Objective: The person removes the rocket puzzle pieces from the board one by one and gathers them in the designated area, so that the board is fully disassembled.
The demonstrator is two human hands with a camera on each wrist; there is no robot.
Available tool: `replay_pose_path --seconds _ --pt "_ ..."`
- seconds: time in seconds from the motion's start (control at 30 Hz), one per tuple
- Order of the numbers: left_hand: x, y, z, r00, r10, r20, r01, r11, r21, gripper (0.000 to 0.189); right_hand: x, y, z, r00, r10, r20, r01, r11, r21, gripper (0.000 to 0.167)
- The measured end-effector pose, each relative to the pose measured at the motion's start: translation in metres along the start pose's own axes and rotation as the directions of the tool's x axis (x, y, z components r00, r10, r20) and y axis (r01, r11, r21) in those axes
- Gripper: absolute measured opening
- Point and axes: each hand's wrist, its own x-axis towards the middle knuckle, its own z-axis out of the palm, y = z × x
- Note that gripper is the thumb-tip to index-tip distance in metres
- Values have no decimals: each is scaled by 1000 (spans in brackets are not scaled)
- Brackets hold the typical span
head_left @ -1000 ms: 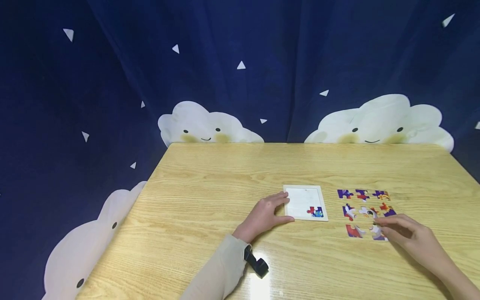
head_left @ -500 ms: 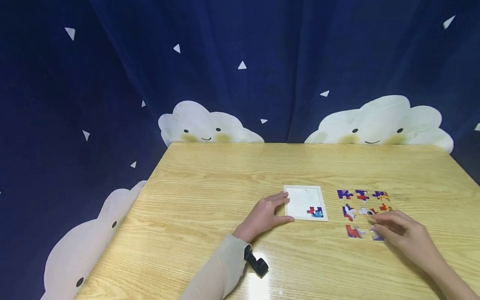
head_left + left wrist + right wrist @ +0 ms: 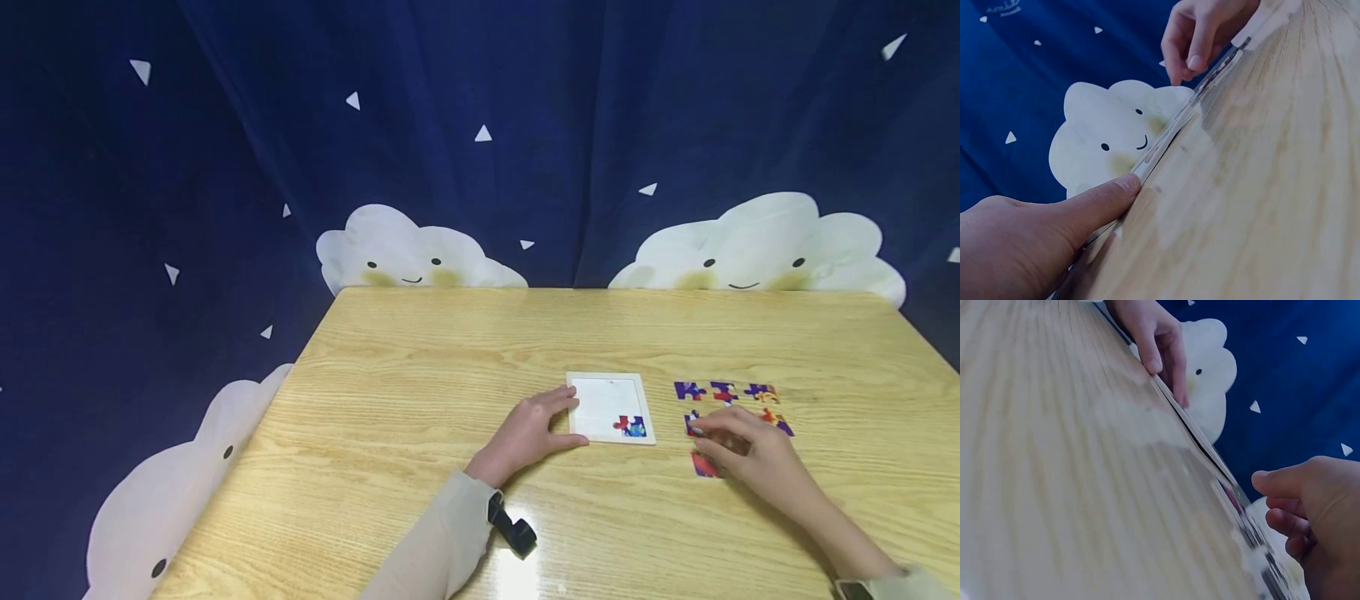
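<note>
In the head view my left hand holds the lower left corner of a white square puzzle frame, thumb along the near rim and fingers at the left rim. One red-and-blue jigsaw piece lies inside, at the frame's lower right. My right hand hovers over the loose jigsaw pieces to the right, fingers loosely bent. Its fingertips are right by a blue-and-white piece. The right wrist view shows a gap between its thumb and fingers, with no piece there. Some middle and lower pieces are hidden under this hand.
Several colourful pieces lie in rows, including the back-row piece and a red piece at the front left. A light wooden table carries everything. Behind it hangs a dark blue curtain printed with white clouds.
My right hand has moved left across the loose pieces, from the right column to the left one. The left hand and the frame have stayed put.
</note>
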Motion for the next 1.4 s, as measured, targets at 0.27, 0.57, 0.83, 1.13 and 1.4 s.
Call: replay_pose_path --seconds 0.27,0.57,0.83,1.13,1.4 --pt "0 1 -1 1000 -10 10 10 1000 -7 60 13 -8 21 999 -27 43 26 1000 14 31" --pt "0 1 -2 999 -23 24 23 1000 -8 60 26 -13 37 994 -43 104 40 999 34 29" --pt "0 0 0 999 -27 24 27 1000 -3 61 34 -19 44 985 -50 167 44 998 37 28" --pt "0 0 0 999 -33 30 33 999 -5 61 38 -21 45 964 -60 258 58 998 13 27" --pt "1 1 -2 998 -40 43 41 999 -13 61 42 -19 44 945 -49 323 42 999 27 23"
